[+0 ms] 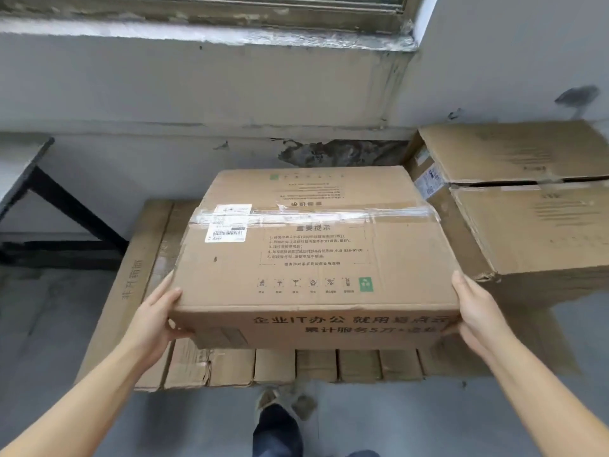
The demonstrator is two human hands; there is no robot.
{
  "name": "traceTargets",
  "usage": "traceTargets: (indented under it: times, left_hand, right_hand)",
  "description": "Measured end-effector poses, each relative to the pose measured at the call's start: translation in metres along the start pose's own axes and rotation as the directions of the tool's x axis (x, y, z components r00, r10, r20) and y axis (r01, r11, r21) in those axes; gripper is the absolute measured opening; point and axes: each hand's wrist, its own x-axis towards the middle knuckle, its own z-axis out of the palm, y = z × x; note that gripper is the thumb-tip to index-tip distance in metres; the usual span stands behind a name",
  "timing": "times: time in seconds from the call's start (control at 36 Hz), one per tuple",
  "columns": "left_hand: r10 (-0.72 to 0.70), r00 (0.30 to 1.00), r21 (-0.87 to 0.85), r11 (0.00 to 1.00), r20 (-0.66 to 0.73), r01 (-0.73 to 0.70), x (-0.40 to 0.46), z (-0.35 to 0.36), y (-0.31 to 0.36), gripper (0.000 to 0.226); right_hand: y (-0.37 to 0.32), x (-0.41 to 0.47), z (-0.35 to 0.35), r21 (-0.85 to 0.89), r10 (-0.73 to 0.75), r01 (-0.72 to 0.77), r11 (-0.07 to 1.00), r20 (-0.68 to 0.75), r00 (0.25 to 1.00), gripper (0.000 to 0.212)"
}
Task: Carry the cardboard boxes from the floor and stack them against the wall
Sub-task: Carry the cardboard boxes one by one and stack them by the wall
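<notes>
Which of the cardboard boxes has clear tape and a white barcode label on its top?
The held box between both hands; the two stacked boxes at right show neither.

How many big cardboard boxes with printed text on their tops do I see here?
3: the taped box held between left hand and right hand, and two stacked boxes at right, upper, lower. Others may be hidden.

Taped cardboard box (313, 255), gripped at near corners by left hand (155, 316) and right hand (478, 311), above row of flat cartons (296, 366); stacked boxes (527, 199) at right against wall (230, 87).
</notes>
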Motion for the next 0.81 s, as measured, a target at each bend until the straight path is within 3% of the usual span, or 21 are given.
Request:
traceTargets:
  times: [0.14,0.22,0.31,0.42,0.47,0.56,0.81]
  left_hand:
    - [-0.019,0.999,0.037,0.999,-0.041,0.020,0.078,0.031,-0.014,0.048]
    - [-0.102,0.993,0.037,0.994,-0.054,0.105,0.104,0.052,-0.042,0.054]
    - [-0.176,0.984,0.167,0.970,-0.016,0.176,0.111,0.065,-0.079,0.053]
    - [-0.210,0.961,0.098,0.968,-0.178,0.230,0.114,0.063,-0.114,0.054]
    - [-0.256,0.942,0.024,0.963,-0.215,0.267,0.112,0.067,-0.117,0.056]
    - [-0.341,0.919,-0.106,0.939,-0.196,0.326,0.112,0.075,-0.112,0.053]
    - [-0.304,0.932,-0.184,0.945,-0.195,0.270,0.136,0.102,-0.096,0.046]
  right_hand:
    - [0.028,0.060,0.027,0.043,0.021,-0.018,0.999,-0.065,0.998,0.038]
    - [0.068,0.090,0.032,0.087,0.144,-0.131,0.988,-0.160,0.977,0.043]
    - [0.119,0.102,0.030,0.069,0.239,-0.229,0.971,-0.230,0.943,0.042]
    - [0.142,0.103,0.036,0.212,0.379,-0.326,0.922,-0.311,0.872,0.052]
    - [0.140,0.107,0.040,0.354,0.514,-0.415,0.838,-0.262,0.817,0.066]
    - [0.139,0.113,0.042,0.490,0.589,-0.472,0.733,-0.110,0.801,0.063]
    - [0.119,0.144,0.041,0.438,0.550,-0.460,0.772,-0.098,0.830,0.058]
